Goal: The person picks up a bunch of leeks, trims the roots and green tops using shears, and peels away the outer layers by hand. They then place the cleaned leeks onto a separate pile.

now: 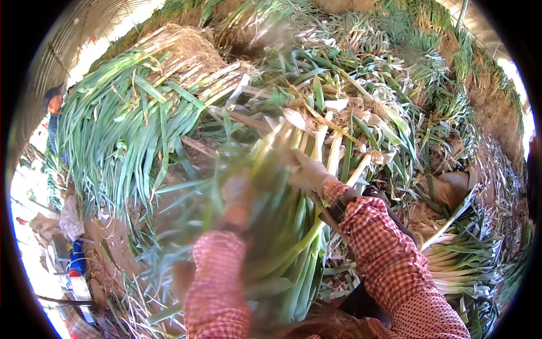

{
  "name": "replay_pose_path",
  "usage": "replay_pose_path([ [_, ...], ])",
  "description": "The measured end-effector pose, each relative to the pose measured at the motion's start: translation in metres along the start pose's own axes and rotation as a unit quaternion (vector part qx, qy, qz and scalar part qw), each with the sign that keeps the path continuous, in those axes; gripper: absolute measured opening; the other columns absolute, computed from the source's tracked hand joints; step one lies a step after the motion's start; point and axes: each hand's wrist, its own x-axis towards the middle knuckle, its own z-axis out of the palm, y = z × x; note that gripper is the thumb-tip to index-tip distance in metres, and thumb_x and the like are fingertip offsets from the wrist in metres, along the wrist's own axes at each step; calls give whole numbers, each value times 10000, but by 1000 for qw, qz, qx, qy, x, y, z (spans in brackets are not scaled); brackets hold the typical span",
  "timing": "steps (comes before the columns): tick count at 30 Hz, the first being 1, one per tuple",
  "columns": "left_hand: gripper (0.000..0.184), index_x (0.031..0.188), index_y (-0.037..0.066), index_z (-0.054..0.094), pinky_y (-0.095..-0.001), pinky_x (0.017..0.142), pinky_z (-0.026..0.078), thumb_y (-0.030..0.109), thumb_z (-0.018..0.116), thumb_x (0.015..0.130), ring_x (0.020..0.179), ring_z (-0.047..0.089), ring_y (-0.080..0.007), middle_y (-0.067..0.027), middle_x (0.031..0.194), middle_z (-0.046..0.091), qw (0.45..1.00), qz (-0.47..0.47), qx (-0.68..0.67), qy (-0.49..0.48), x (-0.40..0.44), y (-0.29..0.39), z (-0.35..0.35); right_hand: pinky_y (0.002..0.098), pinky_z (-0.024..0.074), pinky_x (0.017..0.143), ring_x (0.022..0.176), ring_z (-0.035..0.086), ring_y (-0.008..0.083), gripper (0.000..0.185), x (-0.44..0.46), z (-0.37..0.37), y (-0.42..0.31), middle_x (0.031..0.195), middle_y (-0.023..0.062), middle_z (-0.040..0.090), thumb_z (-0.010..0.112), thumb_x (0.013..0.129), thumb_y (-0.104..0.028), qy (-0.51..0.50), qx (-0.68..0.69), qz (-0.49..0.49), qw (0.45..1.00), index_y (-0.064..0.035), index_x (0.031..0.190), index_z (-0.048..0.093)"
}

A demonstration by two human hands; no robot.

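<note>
A bundle of long green onions [305, 265] lies in front of me, pale stalks pointing away and green leaves toward my body. My right hand [310, 169], in a whitish glove, is closed at the pale stalks on the bundle's right side; its fingertips are partly hidden. My left hand [234, 195] is over the leaves on the left, so smeared by motion that its fingers do not show. Several trimmed pale stalks [334, 152] lie just beyond my right hand, among roots and peeled leaves.
A large heap of green onions [124, 130] with roots stands at the left. At the right lies a bunch with white stalks [451, 263]. Loose leaves and husks cover much of the ground. Another person [53, 113] is partly visible at the far left, above bags and a blue object [77, 257].
</note>
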Motion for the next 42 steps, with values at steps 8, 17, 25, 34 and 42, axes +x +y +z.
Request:
replay_pose_path([
  [8,220,1008,125,542,-546,719,515,181,657,829,866,673,-437,-190,916,682,997,52,12,61,-7,1,7,375,568,736,858,674,269,667,-11,6,-1,1006,161,648,600,861,-104,-5,-59,-6,998,-93,1476,343],
  [17,282,1124,122,598,-508,767,546,194,679,864,908,701,-401,-198,989,700,997,-77,6,6,-5,-35,-15,343,589,695,806,687,263,696,3,-34,43,1019,173,654,593,851,-118,84,-29,-11,996,-72,1485,310],
  [25,216,1026,105,664,-499,746,526,277,652,896,878,690,-334,-157,973,694,983,161,-59,63,1,51,-3,360,568,779,819,694,253,810,-81,-12,67,962,151,688,618,851,-173,-7,-76,-39,996,-106,1565,241],
  [34,297,1082,63,678,-435,799,590,215,717,830,973,714,-358,-196,1101,699,996,54,67,-25,0,126,-14,429,549,904,981,698,364,740,38,-49,64,1131,229,683,653,833,-176,130,-14,13,991,-94,1497,336],
  [42,461,1128,-15,637,-379,889,544,211,808,764,924,671,-283,-166,1040,688,942,-29,-279,-185,44,69,-4,374,577,810,907,720,275,843,-82,-28,97,1099,183,692,683,813,-170,-36,16,-122,992,-81,1548,280],
])
